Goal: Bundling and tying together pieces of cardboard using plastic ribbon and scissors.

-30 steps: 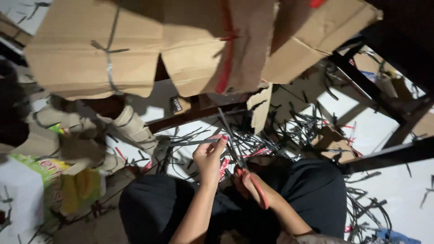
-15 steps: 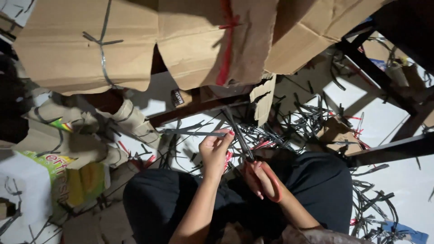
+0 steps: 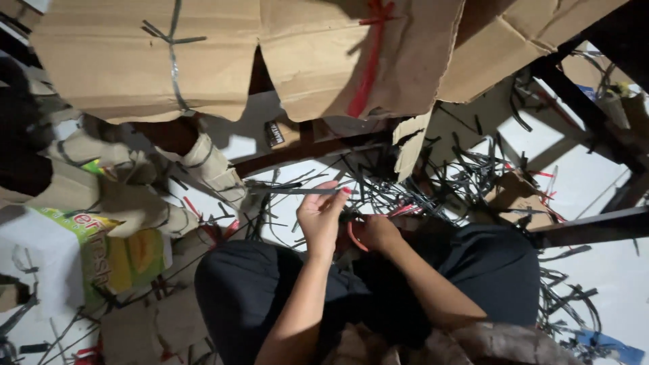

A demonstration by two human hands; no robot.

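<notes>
I sit with black trousers (image 3: 257, 290) over my knees. My left hand (image 3: 319, 220) pinches one end of a thin dark plastic strip (image 3: 291, 191), which sticks out level to the left. My right hand (image 3: 380, 232) sits close beside it, closed on scissors with a red handle (image 3: 352, 238). The scissor blades are hidden behind my left hand. A tangled heap of black and red strap offcuts (image 3: 460, 182) lies on the white floor just beyond both hands.
Strapped cardboard boxes (image 3: 135, 61) hang over the top of the view. Bundled cardboard pieces (image 3: 209, 169) and a yellow-green package (image 3: 128, 253) lie on the left. Dark wooden bars (image 3: 588, 230) cross the right side, with more offcuts (image 3: 568, 304) around them.
My right hand has drawn the scissors in towards my left hand, so the blades that pointed up into the heap are now hidden. The view has shifted slightly.
</notes>
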